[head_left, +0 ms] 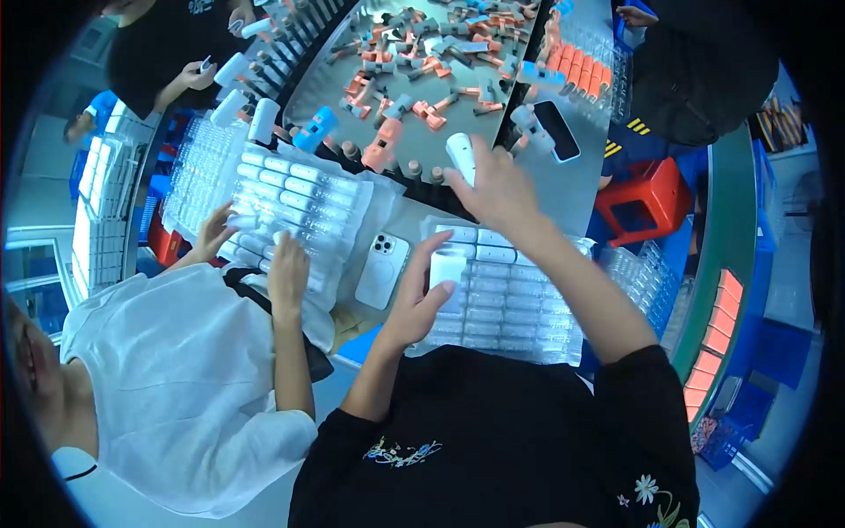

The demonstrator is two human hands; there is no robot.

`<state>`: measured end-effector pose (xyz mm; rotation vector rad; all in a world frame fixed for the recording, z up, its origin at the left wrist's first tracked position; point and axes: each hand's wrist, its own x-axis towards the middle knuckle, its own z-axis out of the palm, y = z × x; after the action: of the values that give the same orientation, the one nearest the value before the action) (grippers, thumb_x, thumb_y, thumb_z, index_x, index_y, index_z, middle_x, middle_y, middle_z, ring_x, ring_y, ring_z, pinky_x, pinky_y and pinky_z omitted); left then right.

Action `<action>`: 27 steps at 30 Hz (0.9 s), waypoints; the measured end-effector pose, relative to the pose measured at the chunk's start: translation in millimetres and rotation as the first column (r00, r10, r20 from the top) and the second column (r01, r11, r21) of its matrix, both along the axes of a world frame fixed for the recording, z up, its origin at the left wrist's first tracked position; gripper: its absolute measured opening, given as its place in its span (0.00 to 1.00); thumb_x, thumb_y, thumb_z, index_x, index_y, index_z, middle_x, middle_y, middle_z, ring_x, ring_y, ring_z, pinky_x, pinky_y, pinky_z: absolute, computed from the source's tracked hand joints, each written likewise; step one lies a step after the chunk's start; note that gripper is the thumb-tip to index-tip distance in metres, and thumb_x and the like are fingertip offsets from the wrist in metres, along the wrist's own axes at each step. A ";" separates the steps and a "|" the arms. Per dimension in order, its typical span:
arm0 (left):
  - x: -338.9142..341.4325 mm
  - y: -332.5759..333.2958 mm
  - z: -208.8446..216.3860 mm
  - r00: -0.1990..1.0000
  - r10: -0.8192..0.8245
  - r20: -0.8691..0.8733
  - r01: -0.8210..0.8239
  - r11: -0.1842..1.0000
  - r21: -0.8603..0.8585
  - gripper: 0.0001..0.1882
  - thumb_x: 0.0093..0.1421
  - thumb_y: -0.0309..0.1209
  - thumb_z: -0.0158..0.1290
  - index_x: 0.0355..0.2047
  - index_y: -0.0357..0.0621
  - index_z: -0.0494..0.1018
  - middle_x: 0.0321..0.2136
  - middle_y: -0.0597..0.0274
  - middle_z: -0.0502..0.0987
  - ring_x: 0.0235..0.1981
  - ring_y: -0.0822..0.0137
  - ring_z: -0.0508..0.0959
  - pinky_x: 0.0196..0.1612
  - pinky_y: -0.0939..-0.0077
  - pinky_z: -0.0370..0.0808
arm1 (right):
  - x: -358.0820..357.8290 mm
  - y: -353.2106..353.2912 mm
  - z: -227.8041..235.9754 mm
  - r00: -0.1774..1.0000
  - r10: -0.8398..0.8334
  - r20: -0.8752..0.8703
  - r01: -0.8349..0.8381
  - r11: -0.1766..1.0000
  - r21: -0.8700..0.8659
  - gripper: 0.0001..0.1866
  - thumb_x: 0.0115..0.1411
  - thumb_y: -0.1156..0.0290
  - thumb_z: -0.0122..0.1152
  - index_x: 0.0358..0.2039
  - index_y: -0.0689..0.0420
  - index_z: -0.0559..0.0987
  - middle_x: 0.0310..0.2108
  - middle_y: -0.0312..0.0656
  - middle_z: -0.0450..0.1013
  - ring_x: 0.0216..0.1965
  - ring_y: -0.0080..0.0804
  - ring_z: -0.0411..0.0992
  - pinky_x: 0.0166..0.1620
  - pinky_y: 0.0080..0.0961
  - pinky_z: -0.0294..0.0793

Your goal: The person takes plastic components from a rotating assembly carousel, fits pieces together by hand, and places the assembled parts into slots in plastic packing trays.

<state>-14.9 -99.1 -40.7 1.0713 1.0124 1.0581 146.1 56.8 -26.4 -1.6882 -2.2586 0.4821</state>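
Observation:
My right hand (503, 192) is raised over the far edge of my tray and closed around an oblong white plastic housing (460, 157). My left hand (412, 299) pinches a small white rectangular piece (448, 271) between thumb and fingers, above the tray's left part. Beneath both hands lies a clear plastic blister tray (510, 327) with rows of slots. White housings (498, 253) fill slots along its far side, while the nearer slots show only clear plastic. The far end of the piece in my left hand is partly covered by my fingers.
A white phone (383, 270) lies left of my tray; a black-screened phone (557, 132) lies beyond it, right. Orange and grey parts (431, 66) heap on the belt. A co-worker's hand (289, 268) works at another tray (326, 238). A red stool (645, 201) stands at right.

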 end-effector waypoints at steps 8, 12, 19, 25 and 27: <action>50.4 102.4 59.5 0.767 0.291 -0.571 -0.126 0.942 0.310 0.25 0.70 0.38 0.50 0.61 0.35 0.64 0.49 0.35 0.72 0.50 0.41 0.76 0.53 0.59 0.75 | 80.1 -87.4 -26.0 0.924 -0.136 -0.356 0.143 0.990 -0.007 0.22 0.70 0.60 0.60 0.56 0.62 0.72 0.48 0.61 0.75 0.50 0.62 0.75 0.51 0.48 0.74; 59.4 156.0 46.3 0.333 0.312 -0.890 -0.048 0.948 0.315 0.20 0.65 0.37 0.52 0.49 0.32 0.69 0.40 0.29 0.73 0.37 0.32 0.80 0.39 0.45 0.81 | 99.4 -47.5 31.6 0.953 -0.059 -0.296 0.145 0.950 0.277 0.20 0.70 0.60 0.61 0.53 0.62 0.75 0.46 0.56 0.76 0.48 0.57 0.76 0.50 0.42 0.74; 39.2 124.7 20.1 0.114 0.476 -0.872 -0.165 0.875 0.455 0.23 0.61 0.39 0.60 0.51 0.39 0.69 0.43 0.38 0.75 0.35 0.43 0.84 0.33 0.52 0.83 | 50.7 33.1 16.2 0.957 0.070 0.281 -0.182 0.900 0.396 0.23 0.66 0.59 0.64 0.55 0.59 0.74 0.41 0.48 0.78 0.41 0.47 0.81 0.42 0.44 0.81; -0.7 72.5 14.1 0.411 0.149 -0.899 -0.120 0.987 0.108 0.30 0.63 0.51 0.61 0.43 0.32 0.71 0.28 0.34 0.81 0.35 0.34 0.83 0.40 0.42 0.78 | -1.4 -17.8 -4.2 0.986 -0.118 0.117 0.077 0.948 0.307 0.22 0.65 0.59 0.65 0.53 0.58 0.71 0.35 0.46 0.79 0.36 0.52 0.82 0.37 0.49 0.83; 10.7 56.8 36.1 0.490 0.132 -0.862 -0.006 0.989 0.148 0.28 0.64 0.51 0.60 0.36 0.32 0.72 0.29 0.34 0.81 0.34 0.34 0.81 0.38 0.43 0.77 | 2.2 -47.5 -2.1 0.969 -0.052 -0.242 0.052 0.999 -0.006 0.19 0.66 0.62 0.64 0.51 0.58 0.73 0.34 0.47 0.78 0.38 0.53 0.81 0.40 0.47 0.80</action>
<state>-4.2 -42.4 -4.6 1.7666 1.8358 0.5784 148.3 9.3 -28.5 -1.5887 -2.0355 0.6381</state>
